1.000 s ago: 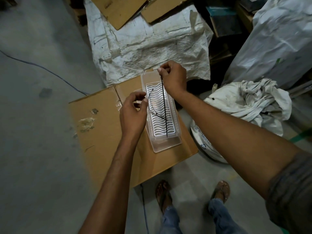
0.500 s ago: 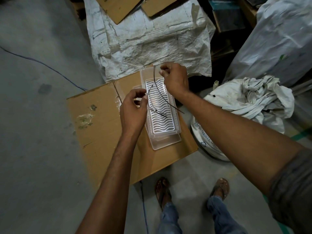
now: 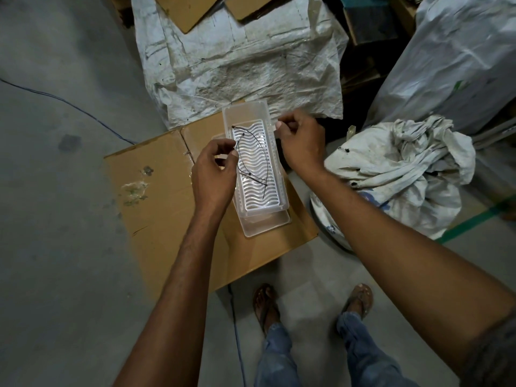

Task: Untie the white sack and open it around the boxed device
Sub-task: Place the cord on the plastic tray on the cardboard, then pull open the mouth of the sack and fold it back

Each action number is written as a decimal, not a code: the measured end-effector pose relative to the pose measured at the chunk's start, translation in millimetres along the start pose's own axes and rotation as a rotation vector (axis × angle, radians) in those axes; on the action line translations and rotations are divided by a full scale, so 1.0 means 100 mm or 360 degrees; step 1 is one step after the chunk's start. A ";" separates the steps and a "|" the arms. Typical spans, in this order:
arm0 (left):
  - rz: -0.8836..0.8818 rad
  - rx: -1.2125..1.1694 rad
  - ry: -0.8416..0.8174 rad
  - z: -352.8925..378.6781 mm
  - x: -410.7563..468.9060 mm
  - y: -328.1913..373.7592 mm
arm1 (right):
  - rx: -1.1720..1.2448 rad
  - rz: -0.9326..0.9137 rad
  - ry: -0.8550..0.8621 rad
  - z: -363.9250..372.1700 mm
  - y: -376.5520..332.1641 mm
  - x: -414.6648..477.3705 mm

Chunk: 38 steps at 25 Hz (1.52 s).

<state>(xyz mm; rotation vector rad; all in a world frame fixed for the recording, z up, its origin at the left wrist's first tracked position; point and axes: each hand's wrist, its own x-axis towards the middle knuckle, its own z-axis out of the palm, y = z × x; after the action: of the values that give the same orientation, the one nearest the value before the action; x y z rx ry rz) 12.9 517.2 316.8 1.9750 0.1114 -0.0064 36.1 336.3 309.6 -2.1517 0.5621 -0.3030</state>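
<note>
A crumpled white sack (image 3: 396,174) lies on the floor at the right, its mouth bunched up. In front of me a clear plastic tray (image 3: 248,113) with a wavy white insert rests on a cardboard box (image 3: 156,196). Thin black ties (image 3: 252,177) lie curved across the insert. My left hand (image 3: 213,174) is over the tray's left edge and pinches one black tie between thumb and fingers. My right hand (image 3: 301,141) hovers at the tray's right rim with its fingers curled together and nothing visible in them. Neither hand touches the sack.
A large dirty white woven sheet (image 3: 237,60) covers a bulky load behind the box, with cardboard pieces (image 3: 184,9) on top. Another big white wrapped bundle (image 3: 460,57) stands at the back right. A blue cable (image 3: 69,104) crosses the concrete floor at the left. My sandalled feet (image 3: 312,305) stand below.
My right hand has let go of the long black tie, which now lies curved in the tray, and has shifted right to the tray's rim. My left hand keeps its pinch.
</note>
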 end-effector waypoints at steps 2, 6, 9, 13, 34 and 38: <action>0.0000 -0.0002 -0.0019 0.05 -0.05 0.06 | 0.0032 -0.0014 -0.0019 -0.14 0.07 -0.18; 0.0027 0.0002 -0.0057 0.23 -0.22 0.25 | 0.0127 0.0045 0.0021 -0.58 0.27 -0.49; 0.0063 0.0023 -0.0141 0.44 -0.45 0.44 | 0.0185 0.0097 0.0112 -1.04 0.53 -0.67; 0.0189 0.0193 -0.0312 1.01 -0.75 0.65 | -0.0171 -0.0042 0.0161 -1.73 1.08 -0.79; 0.0708 0.0998 -0.0925 5.01 -1.14 0.40 | -0.0966 0.0072 0.0097 -3.18 4.32 0.14; 0.0738 0.0883 -0.0974 5.62 -0.87 -0.20 | -0.0938 0.0010 0.0226 -2.82 4.83 0.47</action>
<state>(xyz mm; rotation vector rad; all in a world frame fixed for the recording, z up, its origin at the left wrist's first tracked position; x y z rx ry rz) -49.0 2.7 80.6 2.4094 -0.8226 -0.3702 -175.0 -134.7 89.4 -2.7069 0.8161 -0.3150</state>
